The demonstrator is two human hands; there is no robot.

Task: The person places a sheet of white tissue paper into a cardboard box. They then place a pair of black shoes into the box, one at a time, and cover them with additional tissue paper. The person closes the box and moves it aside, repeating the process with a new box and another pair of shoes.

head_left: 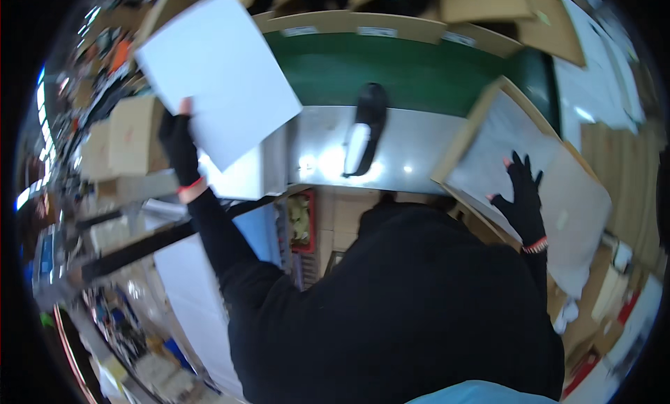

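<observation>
My left hand (180,142), in a black glove with bare fingertips, grips the edge of a large white sheet (227,76) and holds it raised and tilted at the left. Its thumb lies on the sheet's face; the other fingers are hidden behind it. To the right, my right hand (522,198), gloved alike, is spread over thin white paper (576,194) that lines an open cardboard box (469,130) and hangs over its side. Whether its palm presses on the paper, I cannot tell. Between the hands, a black shoe (374,111) with a pale patch lies on the metal worktop.
The metal worktop (419,138) borders a green surface (321,69). Open cardboard boxes (412,27) line its far side. More white sheets (241,173) lie below the raised one. Closed cartons (136,135) stand at the left, a red crate (301,219) below the worktop.
</observation>
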